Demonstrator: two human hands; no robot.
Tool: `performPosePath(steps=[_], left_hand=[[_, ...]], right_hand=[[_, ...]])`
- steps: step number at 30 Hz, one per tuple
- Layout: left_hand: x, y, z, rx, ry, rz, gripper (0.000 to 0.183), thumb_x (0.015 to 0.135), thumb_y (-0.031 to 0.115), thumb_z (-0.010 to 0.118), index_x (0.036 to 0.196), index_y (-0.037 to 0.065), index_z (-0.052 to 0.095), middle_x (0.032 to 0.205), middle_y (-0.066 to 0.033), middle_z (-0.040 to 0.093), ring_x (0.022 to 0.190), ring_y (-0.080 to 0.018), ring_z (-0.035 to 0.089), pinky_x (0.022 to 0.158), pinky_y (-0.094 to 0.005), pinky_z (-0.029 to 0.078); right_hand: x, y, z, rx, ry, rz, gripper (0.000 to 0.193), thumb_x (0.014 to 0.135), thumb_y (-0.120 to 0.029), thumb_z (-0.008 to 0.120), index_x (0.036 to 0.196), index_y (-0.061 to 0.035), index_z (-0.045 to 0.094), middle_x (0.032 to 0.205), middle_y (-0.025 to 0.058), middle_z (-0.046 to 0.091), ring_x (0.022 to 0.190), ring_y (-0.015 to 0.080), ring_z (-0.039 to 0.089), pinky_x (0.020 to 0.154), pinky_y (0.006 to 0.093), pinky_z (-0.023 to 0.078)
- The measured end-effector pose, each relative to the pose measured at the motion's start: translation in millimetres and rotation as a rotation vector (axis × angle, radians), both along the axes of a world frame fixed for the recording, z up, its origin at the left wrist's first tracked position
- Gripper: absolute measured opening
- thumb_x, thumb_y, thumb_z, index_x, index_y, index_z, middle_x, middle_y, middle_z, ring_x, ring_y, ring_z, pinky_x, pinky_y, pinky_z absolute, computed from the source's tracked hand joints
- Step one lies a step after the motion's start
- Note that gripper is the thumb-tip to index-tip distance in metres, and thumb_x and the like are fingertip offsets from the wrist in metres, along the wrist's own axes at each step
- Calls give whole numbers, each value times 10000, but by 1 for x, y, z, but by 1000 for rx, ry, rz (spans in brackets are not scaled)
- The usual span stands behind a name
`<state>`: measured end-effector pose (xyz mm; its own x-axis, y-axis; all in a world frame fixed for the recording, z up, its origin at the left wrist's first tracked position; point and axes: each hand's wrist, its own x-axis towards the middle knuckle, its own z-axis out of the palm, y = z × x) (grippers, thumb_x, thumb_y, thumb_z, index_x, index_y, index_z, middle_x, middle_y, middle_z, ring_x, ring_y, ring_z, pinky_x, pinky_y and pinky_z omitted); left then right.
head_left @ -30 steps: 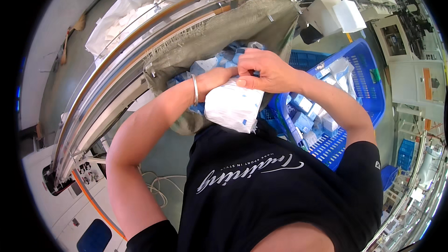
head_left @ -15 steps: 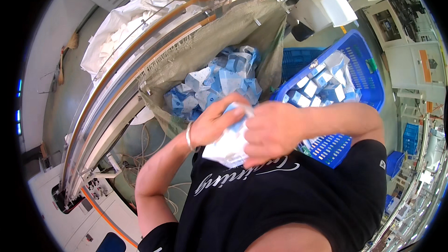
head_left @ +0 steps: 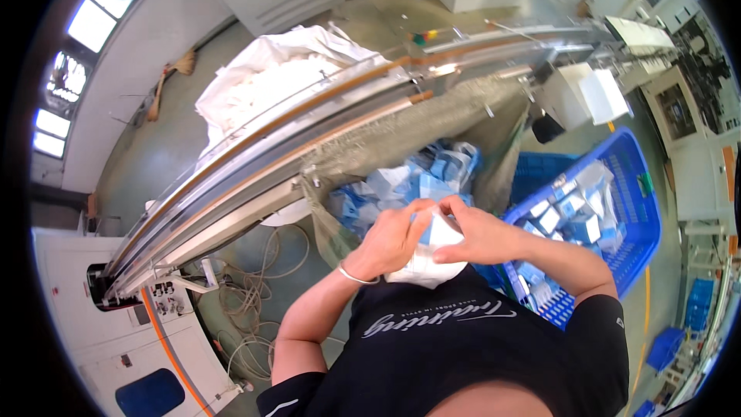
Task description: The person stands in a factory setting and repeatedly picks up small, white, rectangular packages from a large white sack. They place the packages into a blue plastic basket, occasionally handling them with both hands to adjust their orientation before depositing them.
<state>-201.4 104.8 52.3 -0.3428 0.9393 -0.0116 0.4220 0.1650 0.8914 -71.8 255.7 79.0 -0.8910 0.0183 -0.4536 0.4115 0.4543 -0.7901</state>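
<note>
A soft white packet with a little blue is held close in front of my black shirt. My left hand grips its left side, thumb and fingertips at the top edge. My right hand holds the other side, its thumb across the white face and its fingers at the top. Beyond my hands, several blue-and-white packets lie in a beige woven sack. To my right, a tilted blue plastic crate holds several blue-and-white packets. The lower part of some packets is hidden by my right arm.
A rail-like conveyor curves along the sack's far side. Past it stands a large white bag with white material inside. Coiled hoses lie on the floor at left, near a white machine cabinet. A white box-shaped part juts out behind the crate.
My right hand has opened from a fist into a thumb-and-finger hold on the packet. Both hands now meet at its top edge. The whole view has shifted, with the scene lower and further right.
</note>
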Motion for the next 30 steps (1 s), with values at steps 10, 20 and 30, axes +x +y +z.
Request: performPosePath(steps=[10,20,30], left_hand=[[-41,-23,-49,522,-586,1036,272,959,200,428,928,-15,591,858,-53,595,786,-122,535,710,-268,444],[-13,-9,-164,145,1014,-203,556,726,282,646,1212,65,488,1173,-122,540,1172,-292,432,1007,-490,292],[-111,-108,-319,-823,621,-285,675,857,458,431,1340,-4,342,1377,-252,336,1289,-379,291,1070,-426,227]], right_hand=[[-36,-15,21,32,387,-109,726,664,-140,735,1258,-42,329,1194,202,484,1145,331,482,943,368,382],[-221,36,35,713,1211,-8,608,706,-200,715,1226,-66,430,1226,180,490,1130,319,479,964,398,369],[42,124,-4,386,779,-805,247,824,-192,592,1027,-52,596,871,83,643,792,168,622,705,288,496]])
